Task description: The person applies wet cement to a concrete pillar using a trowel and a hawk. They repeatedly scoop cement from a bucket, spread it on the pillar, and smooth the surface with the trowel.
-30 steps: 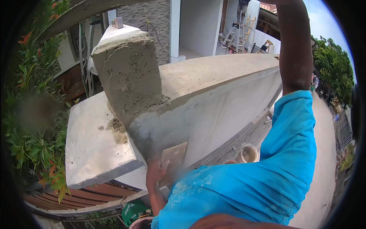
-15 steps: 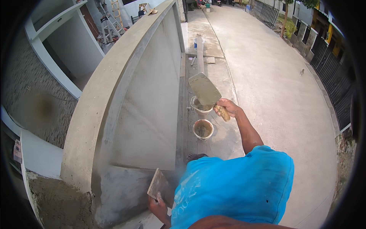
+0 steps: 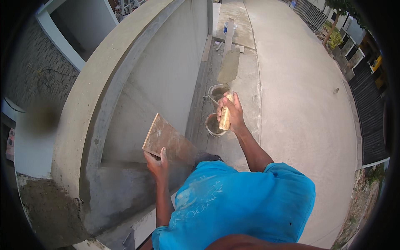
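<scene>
Dial: the head view, its middle as the centre.
Trowel [image 3: 228, 71]: at 1 o'clock, blade pointing to 12, its face coated in grey, mortar-like matter.
Right hand [image 3: 234, 113]: near centre, toward 2 o'clock; closed around the trowel's pale handle [image 3: 225, 119].
Board [image 3: 170, 136]: flat, brown, at 8 o'clock, held tilted, away from the wall [image 3: 148, 87] at 10.
Left hand [image 3: 158, 166]: at 7 to 8 o'clock; gripping the board's near edge, thumb on the visible face.
Farther bucket [image 3: 209, 94]: at 1 o'clock, beside the trowel in view; clearance cannot be told.
Nearer bucket [image 3: 213, 133]: near centre, toward 3 o'clock, partly behind the right hand.
Rough grey block [image 3: 48, 208]: far out at 8 o'clock.
Step in hand: judged to be carrying mortar on the trowel, board at the ready; trowel and board well apart.
Next move: judged to call for a level blade, a firm board and clear bucket rims.
</scene>
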A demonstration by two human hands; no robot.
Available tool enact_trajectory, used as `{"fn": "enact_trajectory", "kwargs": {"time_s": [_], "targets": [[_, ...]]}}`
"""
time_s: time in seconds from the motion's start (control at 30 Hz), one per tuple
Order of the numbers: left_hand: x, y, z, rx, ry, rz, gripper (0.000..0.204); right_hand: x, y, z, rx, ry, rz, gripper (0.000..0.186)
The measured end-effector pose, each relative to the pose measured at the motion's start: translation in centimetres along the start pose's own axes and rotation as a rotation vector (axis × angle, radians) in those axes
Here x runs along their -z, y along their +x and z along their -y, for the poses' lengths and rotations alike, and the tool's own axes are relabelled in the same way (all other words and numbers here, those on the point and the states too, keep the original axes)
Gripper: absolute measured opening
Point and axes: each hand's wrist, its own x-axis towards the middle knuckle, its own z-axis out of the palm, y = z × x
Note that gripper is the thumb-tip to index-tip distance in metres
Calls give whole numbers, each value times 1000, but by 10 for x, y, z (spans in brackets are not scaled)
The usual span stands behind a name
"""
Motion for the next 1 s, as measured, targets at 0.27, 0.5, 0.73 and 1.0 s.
{"fn": "enact_trajectory", "kwargs": {"time_s": [0.27, 0.5, 0.73, 1.0], "targets": [[-76, 44, -24, -622, 159, 13, 101, -72, -5, 17, 212, 27, 191, 32], [-48, 43, -54, -690, 129, -176, 106, -57, 43, 54, 196, 138, 485, 29], [11, 20, -93, -665, 238, -246, 78, -115, 94, 41, 290, 183, 671, 43], [61, -58, -108, -469, 297, -605, 31, -196, 156, 38, 397, 181, 974, 42]]}}
